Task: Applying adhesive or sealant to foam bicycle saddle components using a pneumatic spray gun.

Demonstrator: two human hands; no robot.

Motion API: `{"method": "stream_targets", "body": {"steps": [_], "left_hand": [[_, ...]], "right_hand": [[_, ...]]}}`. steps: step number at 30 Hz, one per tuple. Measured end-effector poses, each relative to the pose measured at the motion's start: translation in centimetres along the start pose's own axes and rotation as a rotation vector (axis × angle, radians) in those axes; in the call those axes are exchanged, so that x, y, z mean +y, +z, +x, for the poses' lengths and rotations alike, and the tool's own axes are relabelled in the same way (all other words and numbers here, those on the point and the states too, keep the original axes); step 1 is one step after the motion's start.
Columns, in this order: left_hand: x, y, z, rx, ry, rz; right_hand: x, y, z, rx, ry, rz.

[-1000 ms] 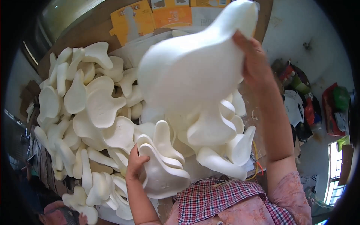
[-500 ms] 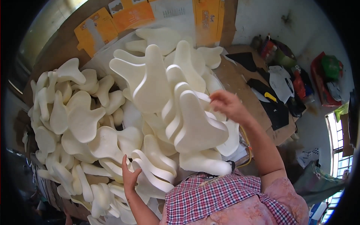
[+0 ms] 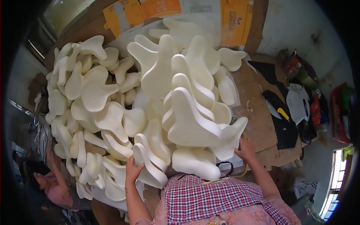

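Note:
Many cream-white, saddle-shaped foam pads cover the table. My left hand [image 3: 134, 170] grips the outer edge of the front foam pad [image 3: 150, 170] in a short leaning row, thumb on its near face. At the right, my right hand [image 3: 246, 150] is closed at the edge of a tilted foam pad [image 3: 229, 139], its narrow end pointing up and right; the fingertips are partly hidden. Between my hands, several pads stand overlapped in a row, the front upright pad [image 3: 189, 123] nearest me. Below it a thick pad [image 3: 197, 163] lies on its side close to my checked apron.
A large heap of foam pads [image 3: 97, 88] fills the left side. On the brown cardboard [image 3: 249, 97] at right lie black sheets, a yellow-handled cutter [image 3: 283, 113] and a white cut-out [image 3: 297, 103]. A person in pink [image 3: 58, 187] is at the far lower left.
My right hand has come down from the stacked row to the tilted pad at the right. My left hand has closed on the front pad of the short row. The view has shifted.

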State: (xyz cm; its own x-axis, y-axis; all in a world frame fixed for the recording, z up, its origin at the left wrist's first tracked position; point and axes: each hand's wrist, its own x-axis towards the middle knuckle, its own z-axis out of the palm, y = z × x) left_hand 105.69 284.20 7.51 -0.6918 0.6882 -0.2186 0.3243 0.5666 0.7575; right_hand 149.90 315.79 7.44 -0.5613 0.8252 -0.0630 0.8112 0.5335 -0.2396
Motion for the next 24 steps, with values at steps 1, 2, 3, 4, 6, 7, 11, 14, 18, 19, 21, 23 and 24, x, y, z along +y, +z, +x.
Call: {"method": "stream_targets", "body": {"steps": [1,2,3,4,6,7,11,14,18,19,21,23,24], "left_hand": [[1.2,0.6,-0.2,0.088,0.041,-0.032],[2.5,1.6,-0.3,0.092,0.045,-0.032],[3.7,2.6,-0.4,0.224,0.027,0.046],[4.1,2.9,-0.9,0.356,-0.001,0.129],[3.9,3.1,-1.6,0.352,-0.082,0.156],[3.7,3.3,-1.8,0.353,-0.162,0.175],[3.2,3.6,-3.8,0.437,-0.034,0.253],[6.3,4.6,-4.0,0.460,0.329,0.383],[9.4,5.9,-0.2,0.255,0.380,0.274],[10.1,6.4,1.3,0.175,0.319,0.319],[11.8,7.2,3.4,0.220,0.204,0.293],[11.7,7.0,5.0,0.280,0.019,0.216],[11.5,6.7,5.6,0.277,0.025,0.215]], "right_hand": [[0.0,-0.1,0.3,0.131,-0.107,-0.096],[0.8,0.8,0.6,0.137,-0.109,-0.095],[1.7,2.7,1.1,0.180,0.015,0.320],[1.5,3.2,1.1,0.208,0.139,0.739],[2.0,3.4,1.5,0.186,0.284,0.991],[2.0,2.8,2.4,0.163,0.426,1.236],[2.2,-5.5,2.3,0.437,0.030,0.758],[1.0,-13.6,1.7,0.540,-0.092,0.514],[1.7,-15.8,1.2,0.551,-0.183,0.599],[0.4,-16.3,0.9,0.579,-0.243,0.760],[-3.2,-17.7,0.0,0.523,-0.344,1.035],[-8.8,-18.6,0.0,0.351,-0.472,1.201],[-11.5,-18.5,0.6,0.245,-0.638,1.050]]}}
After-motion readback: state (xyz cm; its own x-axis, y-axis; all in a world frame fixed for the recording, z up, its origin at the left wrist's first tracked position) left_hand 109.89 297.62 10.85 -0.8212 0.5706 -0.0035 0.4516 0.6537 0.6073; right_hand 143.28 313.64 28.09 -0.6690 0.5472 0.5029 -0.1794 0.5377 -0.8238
